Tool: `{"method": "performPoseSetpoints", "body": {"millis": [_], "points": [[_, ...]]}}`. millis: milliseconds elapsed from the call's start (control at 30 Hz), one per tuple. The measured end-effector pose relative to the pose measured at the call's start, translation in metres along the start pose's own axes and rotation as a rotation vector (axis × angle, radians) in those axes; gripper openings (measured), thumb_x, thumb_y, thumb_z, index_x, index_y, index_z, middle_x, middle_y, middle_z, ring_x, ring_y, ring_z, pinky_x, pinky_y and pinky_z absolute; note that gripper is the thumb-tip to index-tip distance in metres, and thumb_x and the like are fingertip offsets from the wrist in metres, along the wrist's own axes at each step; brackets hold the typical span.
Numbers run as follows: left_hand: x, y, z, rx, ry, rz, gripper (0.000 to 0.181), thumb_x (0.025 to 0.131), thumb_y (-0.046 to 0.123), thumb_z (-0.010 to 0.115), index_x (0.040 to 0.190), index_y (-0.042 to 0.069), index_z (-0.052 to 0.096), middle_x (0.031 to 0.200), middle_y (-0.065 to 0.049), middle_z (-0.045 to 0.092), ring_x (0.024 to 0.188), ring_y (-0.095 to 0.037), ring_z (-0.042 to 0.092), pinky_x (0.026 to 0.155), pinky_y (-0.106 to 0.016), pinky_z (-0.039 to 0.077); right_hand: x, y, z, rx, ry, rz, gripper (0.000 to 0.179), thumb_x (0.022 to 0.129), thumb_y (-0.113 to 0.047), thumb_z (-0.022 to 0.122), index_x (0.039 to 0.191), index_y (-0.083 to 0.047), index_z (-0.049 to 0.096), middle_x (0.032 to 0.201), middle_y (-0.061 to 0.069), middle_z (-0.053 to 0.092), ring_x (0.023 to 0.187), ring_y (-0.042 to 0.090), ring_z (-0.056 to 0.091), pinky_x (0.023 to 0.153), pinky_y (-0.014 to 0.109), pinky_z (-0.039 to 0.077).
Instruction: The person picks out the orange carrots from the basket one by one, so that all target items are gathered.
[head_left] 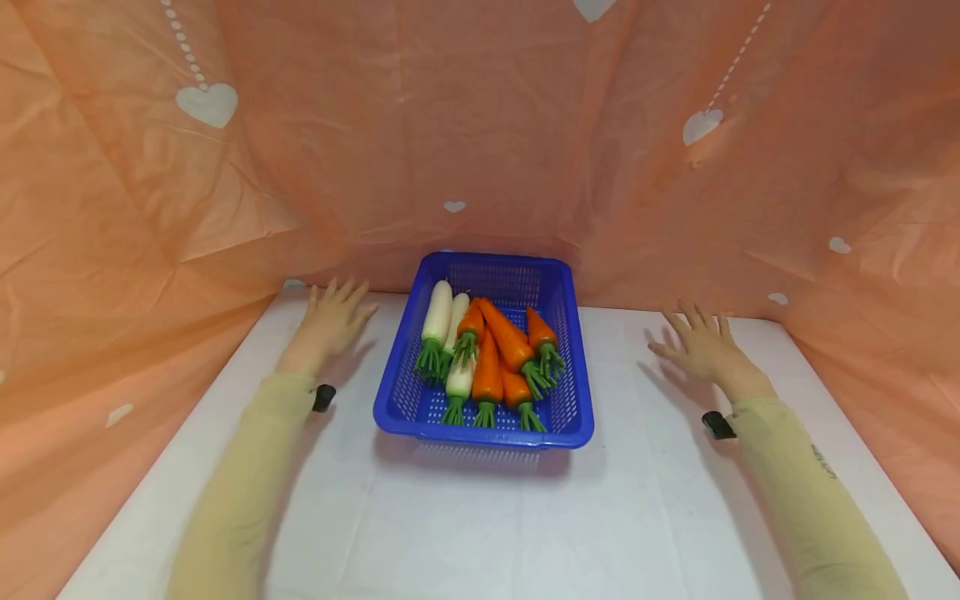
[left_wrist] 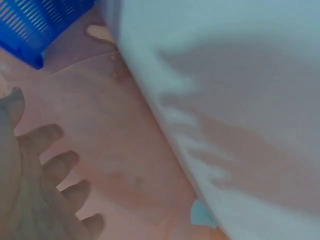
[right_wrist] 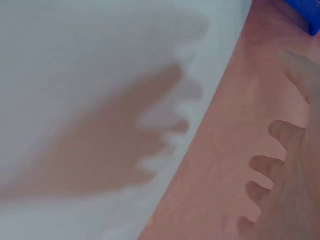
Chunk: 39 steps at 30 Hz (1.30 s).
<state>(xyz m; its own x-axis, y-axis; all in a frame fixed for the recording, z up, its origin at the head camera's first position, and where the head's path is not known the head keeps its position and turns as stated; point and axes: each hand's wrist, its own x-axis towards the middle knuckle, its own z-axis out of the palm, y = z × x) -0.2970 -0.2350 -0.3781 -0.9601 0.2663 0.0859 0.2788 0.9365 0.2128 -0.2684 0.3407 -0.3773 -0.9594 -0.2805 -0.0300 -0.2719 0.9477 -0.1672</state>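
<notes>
A blue plastic basket [head_left: 483, 435] with slotted walls stands on the white table, in the middle of the head view. Several white radishes [head_left: 437, 312] with green stems lie along its left side. Orange carrots [head_left: 507, 337] with green tops fill the middle and right. My left hand [head_left: 330, 321] is held over the table left of the basket, fingers spread, holding nothing. To the right of the basket my right hand [head_left: 701, 346] hovers with spread fingers, also holding nothing. Both hands cast shadows on the table in the wrist views.
The table [head_left: 480, 533] has a white cover and ends at the back against an orange cloth [head_left: 510, 125] with pale hearts. That cloth also hangs at both sides. A corner of the basket shows at the top of each wrist view.
</notes>
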Motion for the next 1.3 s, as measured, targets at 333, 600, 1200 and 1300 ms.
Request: {"method": "performPoseSetpoints", "body": {"millis": [333, 600, 1200, 1300], "points": [[0.001, -0.004, -0.025, -0.539, -0.084, 0.011, 0.067, 0.104, 0.044, 0.031, 0.149, -0.005, 0.022, 0.150, -0.028, 0.023, 0.138, -0.044, 0.020, 0.110, -0.057, 0.019, 0.001, -0.003, -0.022, 0.360, -0.090, -0.028, 0.085, 0.096, -0.042, 0.055, 0.151, 0.002, 0.009, 0.149, 0.033, 0.017, 0.134, 0.053, 0.015, 0.102, 0.069, 0.018], [-0.004, 0.005, -0.039, -0.930, -0.241, -0.056, 0.072, 0.103, 0.046, 0.032, 0.150, -0.005, 0.013, 0.148, -0.029, 0.026, 0.134, -0.045, 0.029, 0.105, -0.055, 0.033, -0.001, -0.019, -0.038, 0.611, -0.126, 0.013, 0.076, 0.098, -0.039, 0.052, 0.154, -0.008, 0.009, 0.149, 0.027, 0.023, 0.135, 0.047, 0.023, 0.103, 0.064, 0.026], [-0.009, 0.028, -0.031, -1.082, -0.423, 0.000, 0.060, 0.098, 0.010, 0.054, 0.148, -0.003, 0.022, 0.129, -0.030, 0.047, 0.106, -0.039, 0.059, 0.087, -0.047, 0.052, 0.006, -0.106, -0.074, 0.807, -0.084, -0.172, 0.059, 0.101, -0.030, 0.048, 0.151, -0.009, 0.025, 0.148, 0.019, 0.033, 0.126, 0.036, 0.044, 0.103, 0.052, 0.037], [-0.009, 0.032, -0.029, -1.094, -0.427, 0.005, 0.063, 0.094, 0.003, 0.058, 0.147, -0.003, 0.024, 0.123, -0.028, 0.051, 0.097, -0.029, 0.063, 0.086, -0.050, 0.052, 0.012, -0.121, -0.074, 0.838, -0.100, -0.212, 0.057, 0.101, -0.029, 0.049, 0.149, -0.007, 0.028, 0.145, 0.020, 0.037, 0.125, 0.037, 0.045, 0.103, 0.051, 0.038]]}}
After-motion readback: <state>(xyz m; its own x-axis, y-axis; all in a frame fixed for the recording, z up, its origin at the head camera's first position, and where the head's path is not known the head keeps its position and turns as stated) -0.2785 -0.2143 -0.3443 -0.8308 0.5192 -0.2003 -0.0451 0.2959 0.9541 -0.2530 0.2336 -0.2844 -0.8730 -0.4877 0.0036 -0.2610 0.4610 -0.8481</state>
